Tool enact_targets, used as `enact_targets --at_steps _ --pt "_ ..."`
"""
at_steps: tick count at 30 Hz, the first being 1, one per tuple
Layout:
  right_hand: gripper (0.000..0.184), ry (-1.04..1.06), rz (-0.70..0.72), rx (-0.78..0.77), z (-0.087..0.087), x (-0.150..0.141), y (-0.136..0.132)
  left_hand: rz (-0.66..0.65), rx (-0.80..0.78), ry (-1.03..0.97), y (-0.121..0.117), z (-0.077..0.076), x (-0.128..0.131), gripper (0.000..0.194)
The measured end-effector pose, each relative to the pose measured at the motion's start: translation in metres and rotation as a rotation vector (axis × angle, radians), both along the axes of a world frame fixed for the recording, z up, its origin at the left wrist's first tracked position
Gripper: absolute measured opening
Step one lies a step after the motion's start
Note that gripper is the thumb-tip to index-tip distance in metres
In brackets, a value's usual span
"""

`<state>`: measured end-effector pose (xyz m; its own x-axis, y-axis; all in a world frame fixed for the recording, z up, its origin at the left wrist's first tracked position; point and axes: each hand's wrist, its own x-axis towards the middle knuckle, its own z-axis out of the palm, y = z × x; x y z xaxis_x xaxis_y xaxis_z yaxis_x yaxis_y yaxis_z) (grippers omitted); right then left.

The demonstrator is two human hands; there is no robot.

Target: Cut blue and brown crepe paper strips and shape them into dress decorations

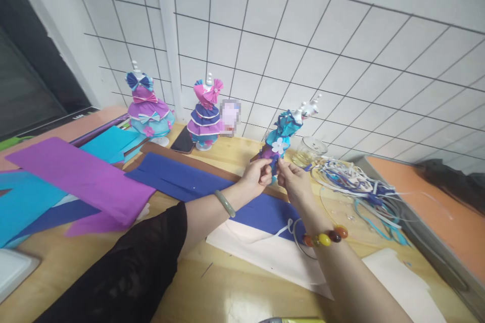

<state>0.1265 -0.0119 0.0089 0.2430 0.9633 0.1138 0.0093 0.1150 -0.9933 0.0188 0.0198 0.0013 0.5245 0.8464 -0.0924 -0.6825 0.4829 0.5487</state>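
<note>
My left hand point(256, 175) is closed, its thumb and fingertips pinching a small dark blue piece point(274, 162) that looks like paper or thin fabric. Against the same piece, the fingers of my right hand point(294, 177) are pinched from the other side. Just beyond my fingertips is a tilted miniature dress form point(287, 123) with a ruffled teal top, a purple part below and a white flower point(279, 146). Its lower part is hidden by my hands, and I cannot tell if the blue piece is attached to it.
Two decorated dress forms point(149, 111) point(206, 118) stand by the white grid wall, near a dark phone point(183, 140). Purple point(91, 176), blue point(178, 174) and pale pink point(257, 255) sheets cover the table. On the right lie a glass jar point(309, 150), tangled strips point(346, 174) and an orange-topped box point(428, 207).
</note>
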Motion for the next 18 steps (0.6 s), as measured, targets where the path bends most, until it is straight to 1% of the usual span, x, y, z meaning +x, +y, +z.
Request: enact_targets --at_steps 3,6,8,10,12,15,18 --pt "0.037 -0.010 -0.007 -0.029 0.005 0.005 -0.011 -0.015 -0.006 -0.001 0.001 0.000 0.000 0.019" --pt "0.038 -0.134 -0.025 -0.065 0.011 0.020 -0.031 -0.018 -0.015 0.010 0.002 -0.002 0.000 0.022" --pt "0.039 -0.229 -0.060 -0.103 0.013 0.035 -0.047 -0.014 -0.022 0.023 0.003 -0.002 0.001 0.023" --pt "0.039 -0.269 -0.115 -0.153 0.014 0.057 -0.061 -0.012 -0.027 0.037 0.003 -0.002 0.001 0.024" --pt "0.039 -0.270 -0.162 -0.181 0.013 0.084 -0.075 -0.015 -0.029 0.049 0.002 -0.001 0.001 0.025" --pt "0.043 -0.292 -0.330 -0.206 0.010 0.131 -0.095 -0.017 -0.026 0.058 0.001 0.000 0.000 0.024" --pt "0.047 -0.380 -0.455 -0.228 0.008 0.170 -0.118 -0.028 -0.018 0.053 0.000 0.001 0.000 0.020"
